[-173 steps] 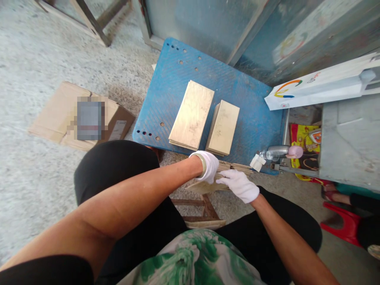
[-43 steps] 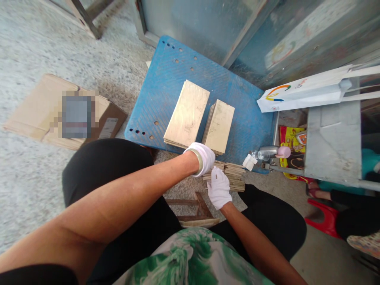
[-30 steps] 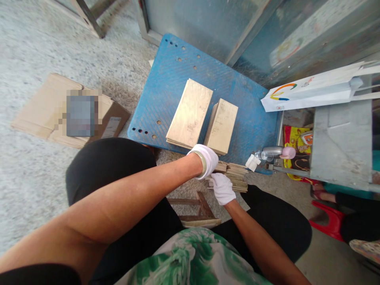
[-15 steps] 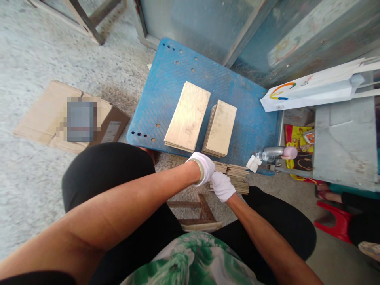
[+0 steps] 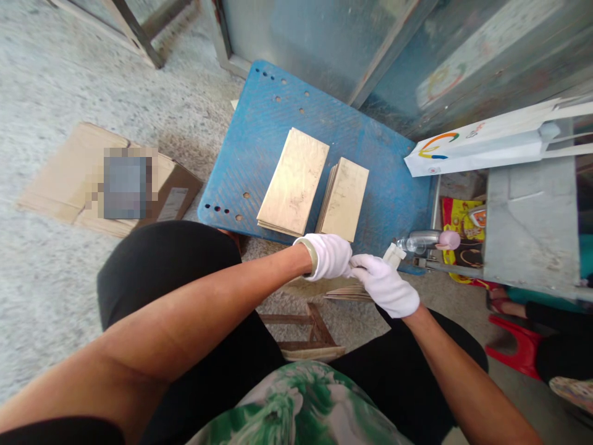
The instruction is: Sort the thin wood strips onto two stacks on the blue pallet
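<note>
My left hand (image 5: 328,256) and right hand (image 5: 384,285), both in white gloves, meet low between my knees, fingertips touching over a small stack of thin tan sheets (image 5: 347,292). The fingers of both hands curl in around something at the stack's top edge (whether they pinch a sheet, I cannot tell; the gloves cover it). The stack sits below the near edge of the blue table (image 5: 259,154), close enough that I reach it without leaning. On the table two sorted piles lie side by side, the larger pile (image 5: 293,182) left, the smaller pile (image 5: 343,199) right. A clear bottle (image 5: 424,240) lies by the table's right corner.
</note>
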The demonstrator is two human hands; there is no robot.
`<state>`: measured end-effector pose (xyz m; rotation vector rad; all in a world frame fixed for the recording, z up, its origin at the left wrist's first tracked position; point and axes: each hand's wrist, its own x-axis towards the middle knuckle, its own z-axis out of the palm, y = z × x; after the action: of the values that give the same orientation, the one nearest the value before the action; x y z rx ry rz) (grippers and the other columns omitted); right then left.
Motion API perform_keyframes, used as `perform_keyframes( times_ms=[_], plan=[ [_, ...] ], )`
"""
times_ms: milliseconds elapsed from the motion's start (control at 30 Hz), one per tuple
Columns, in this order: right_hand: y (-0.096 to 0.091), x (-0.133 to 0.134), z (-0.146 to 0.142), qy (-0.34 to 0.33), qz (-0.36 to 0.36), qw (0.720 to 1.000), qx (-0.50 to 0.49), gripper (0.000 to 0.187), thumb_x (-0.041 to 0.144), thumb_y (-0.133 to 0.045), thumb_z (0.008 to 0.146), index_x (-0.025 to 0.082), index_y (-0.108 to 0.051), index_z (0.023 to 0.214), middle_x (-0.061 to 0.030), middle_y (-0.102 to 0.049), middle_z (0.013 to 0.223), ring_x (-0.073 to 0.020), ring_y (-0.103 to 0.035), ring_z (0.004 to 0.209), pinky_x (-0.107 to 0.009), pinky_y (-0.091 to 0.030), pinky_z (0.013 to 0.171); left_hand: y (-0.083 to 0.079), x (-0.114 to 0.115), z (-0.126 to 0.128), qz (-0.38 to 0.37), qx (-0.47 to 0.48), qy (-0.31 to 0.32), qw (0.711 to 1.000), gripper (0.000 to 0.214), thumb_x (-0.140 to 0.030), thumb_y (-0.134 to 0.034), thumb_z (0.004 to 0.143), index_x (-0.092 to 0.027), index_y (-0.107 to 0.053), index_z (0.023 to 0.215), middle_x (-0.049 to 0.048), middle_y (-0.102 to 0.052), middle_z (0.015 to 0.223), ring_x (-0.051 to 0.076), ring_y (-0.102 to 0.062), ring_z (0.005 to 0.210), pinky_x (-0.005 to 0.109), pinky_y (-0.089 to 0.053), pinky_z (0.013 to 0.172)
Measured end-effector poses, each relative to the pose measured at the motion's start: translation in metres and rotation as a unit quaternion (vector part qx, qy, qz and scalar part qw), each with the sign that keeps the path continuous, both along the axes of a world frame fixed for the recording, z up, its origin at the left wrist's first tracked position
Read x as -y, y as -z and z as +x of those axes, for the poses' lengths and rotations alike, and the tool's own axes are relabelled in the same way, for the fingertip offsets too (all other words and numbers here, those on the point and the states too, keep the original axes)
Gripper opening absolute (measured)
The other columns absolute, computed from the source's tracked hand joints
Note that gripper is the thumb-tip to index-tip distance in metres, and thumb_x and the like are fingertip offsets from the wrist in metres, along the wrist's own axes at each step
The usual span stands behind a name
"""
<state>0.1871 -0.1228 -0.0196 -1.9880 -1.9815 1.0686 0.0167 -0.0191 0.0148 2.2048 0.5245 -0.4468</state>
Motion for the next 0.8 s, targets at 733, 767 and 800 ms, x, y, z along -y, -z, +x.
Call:
perform_keyframes(
  times_ms=[733,767,800],
  plan=[
    [0.017,0.026,-0.075,0.28,0.06,0.955,0.08,0.136,0.065,-0.076,0.052,0.012,0.0,0.151,-0.0222,-0.018,0.153,-0.0357,-0.025,0.138,-0.049,-0.031,0.109,-0.009,-0.046,-0.017,-0.197,0.083,-0.356,0.91,0.035,-0.043,-0.044,0.088,-0.014,-0.063,0.085,0.0015,-0.058,0.063,0.011,-0.056,0.052,0.021,-0.041,0.05],
    [0.016,0.022,-0.078,0.284,0.058,0.953,0.087,0.136,0.065,-0.076,0.052,0.012,0.001,0.151,-0.022,-0.017,0.153,-0.0356,-0.025,0.139,-0.049,-0.031,0.109,-0.007,-0.046,-0.017,-0.21,0.081,-0.363,0.904,0.035,-0.043,-0.044,0.088,-0.014,-0.063,0.087,0.0017,-0.058,0.063,0.011,-0.056,0.052,0.021,-0.042,0.049],
    [0.016,0.019,-0.081,0.29,0.057,0.951,0.093,0.135,0.065,-0.075,0.052,0.011,0.0,0.151,-0.0219,-0.017,0.153,-0.0357,-0.025,0.139,-0.049,-0.031,0.109,-0.006,-0.046,-0.016,-0.214,0.08,-0.366,0.902,0.035,-0.042,-0.044,0.088,-0.014,-0.064,0.087,0.0018,-0.059,0.064,0.011,-0.056,0.052,0.021,-0.042,0.049]
  ],
)
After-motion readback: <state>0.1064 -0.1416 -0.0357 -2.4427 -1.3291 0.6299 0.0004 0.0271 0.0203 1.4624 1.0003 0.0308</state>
